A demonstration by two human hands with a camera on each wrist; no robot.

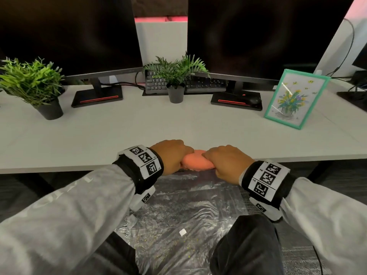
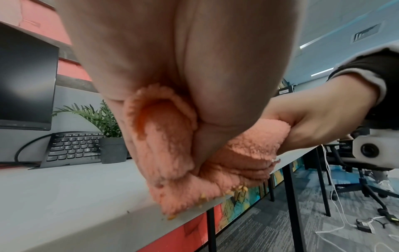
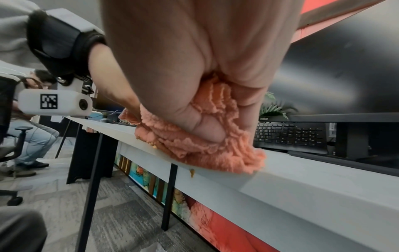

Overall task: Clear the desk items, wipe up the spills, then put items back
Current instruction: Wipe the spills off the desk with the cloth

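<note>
A bunched orange cloth (image 1: pixel 196 162) lies on the front edge of the white desk (image 1: pixel 139 126). My left hand (image 1: pixel 170 155) grips its left end and my right hand (image 1: pixel 226 161) grips its right end, both with fingers curled into the fabric. In the left wrist view the cloth (image 2: pixel 172 162) hangs over the desk edge with yellow crumbs (image 2: pixel 237 189) stuck to its lower edge. In the right wrist view the cloth (image 3: pixel 205 145) is crumpled under my fingers, and a yellowish smear (image 3: pixel 191 173) clings to the desk's front face.
Two potted plants (image 1: pixel 33 86) (image 1: pixel 175 76), a green picture frame (image 1: pixel 296 98), two monitors, a keyboard (image 1: pixel 186 82) and a mouse (image 1: pixel 252 100) stand at the back of the desk. A clear plastic sheet (image 1: pixel 178 225) with crumbs covers the floor below. A seated person (image 3: pixel 32 105) is at the left.
</note>
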